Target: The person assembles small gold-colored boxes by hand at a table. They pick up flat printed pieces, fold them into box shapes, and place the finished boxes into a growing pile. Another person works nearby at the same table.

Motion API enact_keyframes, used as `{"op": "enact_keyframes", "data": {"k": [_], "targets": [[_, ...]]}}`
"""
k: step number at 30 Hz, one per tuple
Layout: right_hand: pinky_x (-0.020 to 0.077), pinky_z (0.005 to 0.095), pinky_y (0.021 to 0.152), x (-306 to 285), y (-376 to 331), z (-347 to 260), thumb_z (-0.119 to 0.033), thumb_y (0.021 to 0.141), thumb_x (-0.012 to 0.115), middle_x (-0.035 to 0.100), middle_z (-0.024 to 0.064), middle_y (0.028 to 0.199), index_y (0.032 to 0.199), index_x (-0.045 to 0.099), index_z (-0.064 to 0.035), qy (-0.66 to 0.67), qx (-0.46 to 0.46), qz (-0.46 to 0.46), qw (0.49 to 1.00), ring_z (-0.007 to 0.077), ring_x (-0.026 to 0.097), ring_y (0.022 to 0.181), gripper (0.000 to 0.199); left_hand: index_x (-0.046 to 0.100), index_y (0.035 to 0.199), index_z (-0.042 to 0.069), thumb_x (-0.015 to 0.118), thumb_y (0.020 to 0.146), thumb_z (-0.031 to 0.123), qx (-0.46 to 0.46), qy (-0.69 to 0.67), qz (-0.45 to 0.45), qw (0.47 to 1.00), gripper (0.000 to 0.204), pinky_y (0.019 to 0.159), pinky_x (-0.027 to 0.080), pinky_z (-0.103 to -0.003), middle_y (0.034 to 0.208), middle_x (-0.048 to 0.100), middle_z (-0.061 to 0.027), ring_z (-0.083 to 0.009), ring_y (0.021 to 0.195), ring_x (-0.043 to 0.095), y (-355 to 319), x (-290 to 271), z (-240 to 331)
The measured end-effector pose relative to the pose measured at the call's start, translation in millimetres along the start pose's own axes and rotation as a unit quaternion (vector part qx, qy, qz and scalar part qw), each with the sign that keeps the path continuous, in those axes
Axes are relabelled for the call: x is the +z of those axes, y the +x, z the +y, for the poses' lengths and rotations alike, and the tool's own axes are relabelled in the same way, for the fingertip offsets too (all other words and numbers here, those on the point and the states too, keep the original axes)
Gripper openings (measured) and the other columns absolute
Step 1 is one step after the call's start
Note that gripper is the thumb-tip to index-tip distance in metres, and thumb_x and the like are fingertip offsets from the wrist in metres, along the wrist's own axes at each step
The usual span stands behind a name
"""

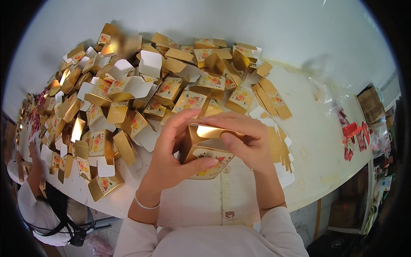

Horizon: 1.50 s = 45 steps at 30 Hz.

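White-topped worktable [321, 167] strewn with gold floral cardboard boxes [190, 100]

Behind the worktable rises a plain, pale wall [257, 21]. Gold boxes spread over its far and left parts in a loose heap, tipped at many angles, several with white inner flaps sticking out.

Near the middle of the table's close side, the person's two bare hands meet around one small gold cardboard box with a flowered front panel [212, 153]. It is tilted, its top edge toward the hands' upper fingers. The left hand [169, 156] is curved into a grip: its thumb lies across the flowered front, and its fingers arch up around the left side toward the top. The right hand [250, 139] is bent over the upper right, fingers along the far top edge and thumb pressed in at a shiny gold flap. Both sets of fingertips come close together at the top; whether they touch one another cannot be told.

A slim, pale bracelet [147, 207] circles the left wrist. Just beside the right forearm lies a fanned pile of flat gold-and-white cardboard pieces [278, 147]. Farther right are small red packets [352, 129] and crumpled clear plastic [323, 92]. At the far left, another person in a white top [32, 199] reaches toward the table.
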State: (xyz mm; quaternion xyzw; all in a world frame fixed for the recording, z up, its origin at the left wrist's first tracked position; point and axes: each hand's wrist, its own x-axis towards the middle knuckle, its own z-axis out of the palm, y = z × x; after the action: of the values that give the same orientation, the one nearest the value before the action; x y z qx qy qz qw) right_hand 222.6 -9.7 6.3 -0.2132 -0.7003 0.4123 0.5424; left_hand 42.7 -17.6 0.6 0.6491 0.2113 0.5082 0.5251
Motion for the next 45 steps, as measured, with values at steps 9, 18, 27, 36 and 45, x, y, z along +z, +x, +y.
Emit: {"op": "enact_keyframes", "data": {"k": [9, 18, 27, 36, 45], "targets": [[0.0450, 0.0311, 0.076, -3.2, 1.7, 4.0, -0.006, 0.080, 0.050, 0.054, 0.0143, 0.110, 0.106, 0.060, -0.0027, 0.004, -0.015, -0.070, 0.997, 0.0237, 0.053, 0.099, 0.028, 0.032, 0.125, 0.006, 0.070, 0.072, 0.008, -0.039, -0.074, 0.025, 0.996, 0.065, 0.072, 0.048, -0.025, 0.109, 0.052, -0.0122, -0.0161, 0.092, 0.056, -0.8, -6.0, 7.6], [0.0306, 0.0404, 0.096, 11.6, -0.7, 5.5, -0.044, 0.090, 0.033, 0.040, 0.0198, 0.127, 0.121, 0.045, 0.0028, -0.090, -0.121, -0.104, 0.983, 0.0326, 0.039, 0.117, 0.057, 0.053, 0.098, 0.002, 0.066, 0.072, 0.006, 0.045, 0.087, 0.057, 0.994, 0.029, 0.085, 0.042, -0.031, 0.107, 0.054, -0.0122, -0.0203, 0.101, 0.051, -0.9, -14.6, 4.8], [0.0406, 0.0363, 0.085, -159.4, -35.3, 85.1, -0.035, 0.074, 0.064, 0.051, 0.0205, 0.111, 0.110, 0.052, 0.0003, -0.583, 0.178, 0.226, 0.760, 0.0309, 0.049, 0.104, 0.052, 0.040, 0.127, 0.010, 0.063, 0.077, 0.037, 0.146, 0.677, 0.354, 0.628, 0.062, 0.103, 0.022, -0.043, 0.131, 0.039, -0.0154, -0.0305, 0.124, 0.031, 52.2, -147.2, 82.0], [0.0449, 0.0411, 0.075, -207.8, -40.8, 140.5, -0.037, 0.068, 0.061, 0.057, 0.0223, 0.094, 0.103, 0.047, 0.0025, -0.554, 0.435, 0.043, 0.709, 0.0321, 0.056, 0.091, 0.055, 0.053, 0.104, -0.001, 0.061, 0.074, 0.009, 0.194, 0.315, 0.170, 0.913, 0.033, 0.098, 0.029, -0.040, 0.124, 0.043, -0.0217, -0.0316, 0.119, 0.038, 33.3, -8.7, 19.6], [0.0470, 0.0418, 0.064, -228.6, -69.3, 79.2, -0.016, 0.082, 0.044, 0.063, 0.0118, 0.081, 0.087, 0.057, -0.0078, -0.701, 0.364, -0.036, 0.612, 0.0297, 0.061, 0.076, 0.016, 0.053, 0.105, -0.001, 0.057, 0.075, 0.002, 0.123, 0.161, 0.124, 0.971, 0.031, 0.098, 0.031, -0.038, 0.116, 0.049, -0.0176, -0.0267, 0.112, 0.045, 33.8, -0.1, -5.3]]}}
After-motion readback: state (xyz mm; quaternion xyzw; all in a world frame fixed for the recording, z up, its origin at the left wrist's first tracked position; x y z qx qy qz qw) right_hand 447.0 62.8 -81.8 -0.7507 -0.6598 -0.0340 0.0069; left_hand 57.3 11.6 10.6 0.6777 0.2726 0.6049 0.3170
